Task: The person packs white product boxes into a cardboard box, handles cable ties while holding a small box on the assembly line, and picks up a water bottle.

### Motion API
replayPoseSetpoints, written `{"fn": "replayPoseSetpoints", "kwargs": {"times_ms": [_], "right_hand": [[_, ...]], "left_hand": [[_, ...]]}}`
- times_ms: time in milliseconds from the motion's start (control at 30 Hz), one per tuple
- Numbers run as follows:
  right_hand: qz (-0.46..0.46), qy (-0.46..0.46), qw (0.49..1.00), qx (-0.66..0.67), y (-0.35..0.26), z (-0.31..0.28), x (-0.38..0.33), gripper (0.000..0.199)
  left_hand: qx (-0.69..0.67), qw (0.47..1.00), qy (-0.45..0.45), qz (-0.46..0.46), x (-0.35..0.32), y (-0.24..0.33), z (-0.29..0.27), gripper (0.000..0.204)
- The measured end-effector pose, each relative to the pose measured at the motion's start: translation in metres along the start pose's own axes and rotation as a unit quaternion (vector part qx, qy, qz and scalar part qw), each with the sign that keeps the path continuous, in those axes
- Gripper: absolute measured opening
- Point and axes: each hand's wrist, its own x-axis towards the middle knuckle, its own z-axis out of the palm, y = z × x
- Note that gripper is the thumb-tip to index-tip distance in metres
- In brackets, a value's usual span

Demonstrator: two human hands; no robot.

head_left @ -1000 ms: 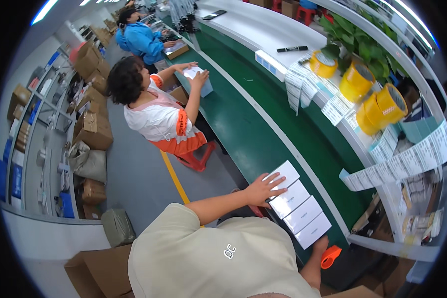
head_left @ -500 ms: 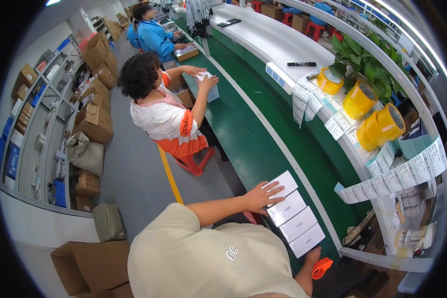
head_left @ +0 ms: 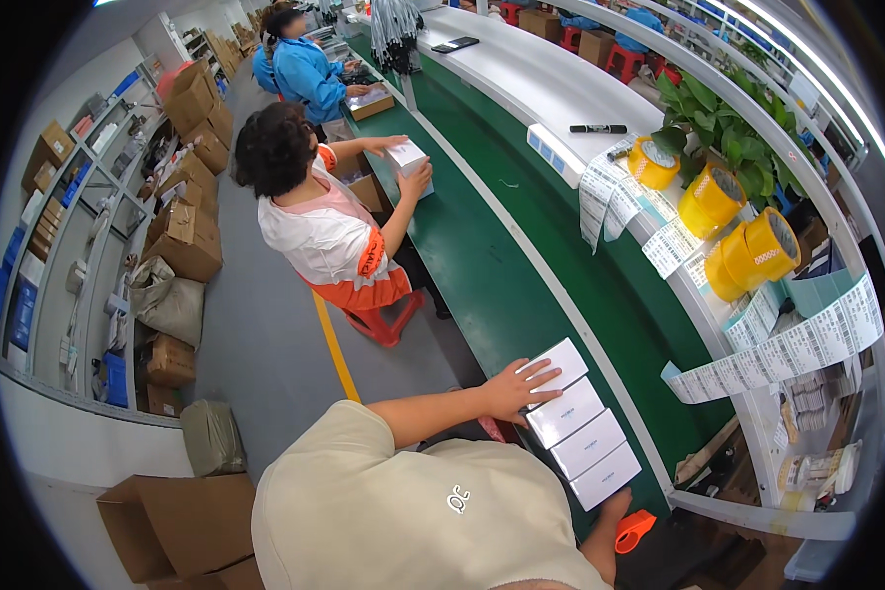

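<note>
Packing line, from the aisle | left hand [head_left: 513, 388] open, fingers spread flat on the end of a row of four white boxes [head_left: 587, 433], seemingly squaring them | green belt [head_left: 492, 275] open beyond; sliding needs an even push along its near edge | right hand [head_left: 615, 503] mostly hidden, grip unclear.

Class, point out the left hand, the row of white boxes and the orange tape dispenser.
left hand [head_left: 509, 388], head view, back of the hand.
white boxes [head_left: 590, 444], head view, lid of the third box.
orange tape dispenser [head_left: 634, 531], head view, its orange body.
</note>
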Motion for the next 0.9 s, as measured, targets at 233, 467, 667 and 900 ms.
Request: {"fn": "replayPoseSetpoints", "kwargs": {"times_ms": [233, 467, 667, 900], "right_hand": [[0.002, -0.03, 1.0, 0.005, 0.012, -0.004, 0.012, 0.033], [-0.018, -0.002, 1.0, 0.003, 0.018, -0.006, 0.025, 0.024], [-0.018, 0.009, 1.0, 0.013, 0.014, -0.01, 0.032, 0.023], [-0.031, 0.005, 0.999, 0.01, 0.007, -0.016, 0.039, 0.019]], "left_hand": [[0.0, 1.0, 0.001, 0.001, 0.0, 0.0, -0.002, 0.11], [0.005, 1.0, 0.0, -0.001, 0.0, 0.002, -0.005, 0.105], [-0.003, 1.0, 0.0, -0.004, 0.001, 0.001, -0.008, 0.105], [0.003, 1.0, 0.002, -0.009, -0.001, 0.0, -0.004, 0.105]]}}
